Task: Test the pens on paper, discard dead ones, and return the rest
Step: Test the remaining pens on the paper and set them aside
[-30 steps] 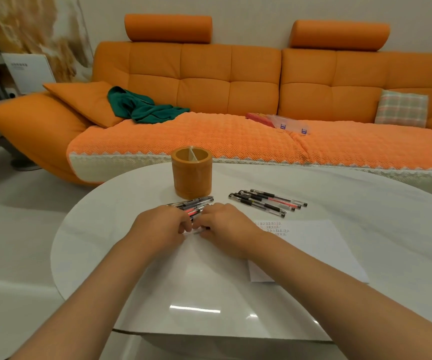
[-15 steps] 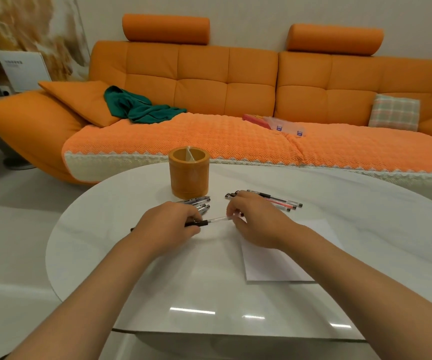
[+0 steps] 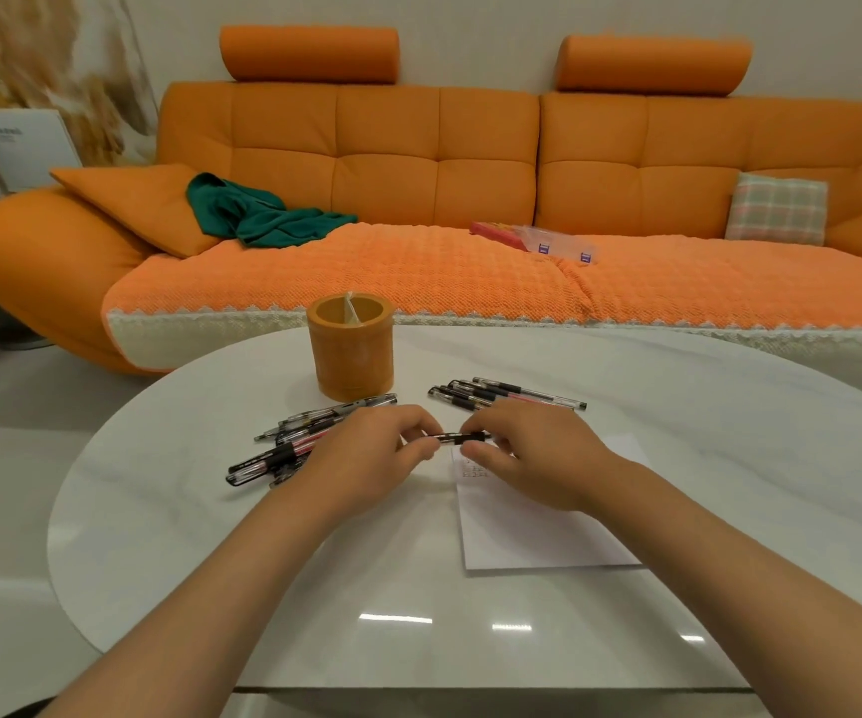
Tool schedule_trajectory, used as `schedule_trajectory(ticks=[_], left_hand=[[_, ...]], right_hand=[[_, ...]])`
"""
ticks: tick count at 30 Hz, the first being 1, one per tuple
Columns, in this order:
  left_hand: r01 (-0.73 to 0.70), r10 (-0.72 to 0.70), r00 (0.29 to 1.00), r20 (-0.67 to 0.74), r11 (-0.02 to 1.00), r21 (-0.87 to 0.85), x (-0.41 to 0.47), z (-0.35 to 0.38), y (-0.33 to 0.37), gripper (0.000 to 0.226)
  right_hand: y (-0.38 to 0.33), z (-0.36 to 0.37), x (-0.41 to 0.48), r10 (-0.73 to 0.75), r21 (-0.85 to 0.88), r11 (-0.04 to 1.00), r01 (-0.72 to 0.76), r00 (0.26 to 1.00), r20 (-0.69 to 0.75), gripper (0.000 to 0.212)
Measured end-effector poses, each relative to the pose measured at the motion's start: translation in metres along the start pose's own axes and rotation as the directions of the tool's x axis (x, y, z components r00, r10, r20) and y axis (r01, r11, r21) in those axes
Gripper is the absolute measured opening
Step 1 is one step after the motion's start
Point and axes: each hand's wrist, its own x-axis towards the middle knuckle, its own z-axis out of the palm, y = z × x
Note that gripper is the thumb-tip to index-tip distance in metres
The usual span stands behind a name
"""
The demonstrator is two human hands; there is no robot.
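Pen (image 3: pixel 462 436) held level between both hands, just above the far edge of the paper (image 3: pixel 548 531).
The left hand (image 3: pixel 366 453) pinches one end and the right hand (image 3: pixel 527 453) the other, fingers curled round the barrel, seemingly working at the cap. A sharp tug could send the cap skittering across the glossy table (image 3: pixel 366 562), or jolt the pen into the left pile (image 3: pixel 284 453) or the far right row (image 3: pixel 512 395), muddling tested with untested. The orange pot (image 3: pixel 351 349) stands farther off.
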Motion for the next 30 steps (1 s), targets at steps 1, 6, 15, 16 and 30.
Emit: schedule_trajectory(ticks=[1,6,15,16,30], left_hand=[[0.001,-0.001,1.000,-0.005,1.000,-0.019,0.002,0.002,0.001,0.010],[-0.040,0.030,0.996,-0.089,0.993,-0.111,0.014,0.013,0.003,0.025],[-0.106,0.091,0.990,-0.108,0.984,-0.146,0.030,0.032,0.008,0.027],[-0.099,0.083,0.991,-0.104,0.982,-0.161,0.031,0.033,0.008,0.022],[-0.040,0.014,0.993,-0.120,0.974,-0.223,0.033,0.037,0.006,0.008]], right_hand=[[0.003,0.001,0.001,-0.012,-0.017,1.000,0.012,1.000,0.008,0.029],[0.014,0.007,0.007,-0.011,0.078,0.997,0.010,1.000,0.013,0.014],[0.031,0.012,0.013,-0.066,0.096,0.993,0.067,0.998,-0.014,0.023],[0.033,0.013,0.012,-0.061,0.108,0.992,0.062,0.998,-0.013,0.023],[0.034,0.019,0.007,-0.065,-0.073,0.996,0.054,0.986,-0.155,0.029]])
